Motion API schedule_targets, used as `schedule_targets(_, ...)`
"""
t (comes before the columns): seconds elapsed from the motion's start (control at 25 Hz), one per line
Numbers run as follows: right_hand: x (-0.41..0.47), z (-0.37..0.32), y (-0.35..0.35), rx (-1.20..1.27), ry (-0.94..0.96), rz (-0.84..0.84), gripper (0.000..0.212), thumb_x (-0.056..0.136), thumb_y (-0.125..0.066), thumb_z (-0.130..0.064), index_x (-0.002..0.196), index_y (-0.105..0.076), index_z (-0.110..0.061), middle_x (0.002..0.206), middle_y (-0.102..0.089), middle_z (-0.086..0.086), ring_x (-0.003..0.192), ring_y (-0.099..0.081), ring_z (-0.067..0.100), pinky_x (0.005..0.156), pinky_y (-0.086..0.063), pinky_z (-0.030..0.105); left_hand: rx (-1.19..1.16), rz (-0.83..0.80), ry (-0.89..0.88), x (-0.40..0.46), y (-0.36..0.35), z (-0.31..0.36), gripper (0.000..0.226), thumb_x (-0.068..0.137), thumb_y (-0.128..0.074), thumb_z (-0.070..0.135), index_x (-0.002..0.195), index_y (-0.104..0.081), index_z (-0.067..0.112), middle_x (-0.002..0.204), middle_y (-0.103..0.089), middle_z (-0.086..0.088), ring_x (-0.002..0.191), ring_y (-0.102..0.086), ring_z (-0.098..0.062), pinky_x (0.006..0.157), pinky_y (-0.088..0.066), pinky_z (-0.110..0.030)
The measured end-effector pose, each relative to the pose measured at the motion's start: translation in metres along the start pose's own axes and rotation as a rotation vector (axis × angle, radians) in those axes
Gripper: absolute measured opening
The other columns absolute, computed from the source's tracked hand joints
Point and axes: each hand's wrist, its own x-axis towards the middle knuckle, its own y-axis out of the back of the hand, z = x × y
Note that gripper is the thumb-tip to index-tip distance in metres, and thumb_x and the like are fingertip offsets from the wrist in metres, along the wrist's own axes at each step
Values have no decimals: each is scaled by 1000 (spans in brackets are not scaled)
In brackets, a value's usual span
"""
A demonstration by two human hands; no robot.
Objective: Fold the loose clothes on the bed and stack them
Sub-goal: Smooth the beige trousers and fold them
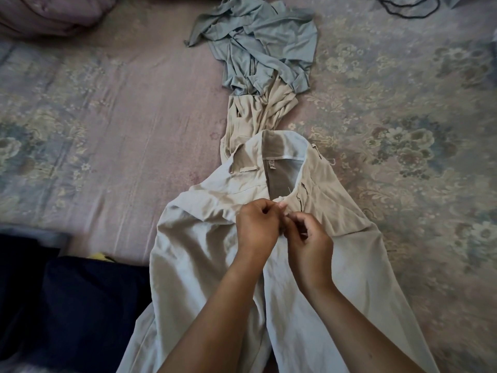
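A: Where are the beige trousers (204, 265) lying?

B: On the bed (121, 130), spread over its floral sheet, waistband toward the far side and the two legs running back toward the person. The waist gapes open, showing the darker lining and a small label inside.

A: And the hands?

B: Both meet at the front of the waistband. The left hand (256, 224) has its fingers curled, its grip pinching the cloth at the fly edge. The right hand (309, 238) is just beside it, touching it, fingers also curled, its grip pinching the same bit of fabric. Whether it is a button or a hook between the fingertips cannot be told.

A: Any other clothes?

B: A second beige garment (255, 117), twisted and crumpled, lies beyond the trousers, its near end tucked under the waistband. Past that a grey-blue garment (258, 44) lies in a loose heap, overlapping the beige one's far end.

A: What else is around?

B: A pinkish rolled quilt (45, 14) at the far left corner, a dark cord (403, 6) looped at the far right, and a dark navy cloth (67, 305) at the near left beside the trouser leg, with a bit of yellow peeking at its top edge.
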Motion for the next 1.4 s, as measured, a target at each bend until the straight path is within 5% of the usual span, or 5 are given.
schedule_targets(0.24, 1, -1, -2, -71, 4, 11, 8, 93, -58, -13, 91, -63, -6, 86, -65, 4, 80, -61, 17, 69, -45, 21, 69, 1, -25, 6, -2, -3, 24, 89, -64, 15, 67, -66, 6, 64, -67, -16, 67, -65, -39, 71, -58, -48)
schedule_targets(0.48, 12, -7, -3, -229, 212, -14, 8, 90, -58, -1, 84, -62, 3, 79, -62, 10, 73, -56, 21, 64, -34, 12, 74, 6, -85, 5, 2, -3, 18, 87, -68, 20, 72, -69, 9, 60, -66, -5, 56, -61, -14, 65, -56, -35)
schedule_targets(0.76, 11, -3, -7, -330, 358, 110, 7, 87, -61, 2, 81, -63, 5, 72, -62, 13, 65, -59, 28, 61, -38, 23, 18, 75, -17, 2, 8, -5, 23, 72, -81, 32, 73, -71, 11, 65, -70, -3, 62, -66, -13, 70, -55, -30)
schedule_targets(1.04, 14, 5, -7, -336, 472, 166, 6, 85, -61, 3, 80, -61, 7, 73, -61, 15, 65, -59, 30, 64, -41, 27, -142, -33, 86, 8, 3, 3, 20, 82, -73, 12, 66, -63, 5, 54, -63, -7, 47, -54, -16, 54, -49, -27)
schedule_targets(1.4, 9, -10, -15, 134, -123, 138, 20, 93, -57, -12, 76, -56, -21, 69, -59, -11, 65, -55, -2, 59, -39, 6, -221, -11, 160, 9, 1, 0, 14, 88, -65, 8, 76, -61, 2, 53, -60, -7, 41, -49, -16, 45, -43, -22)
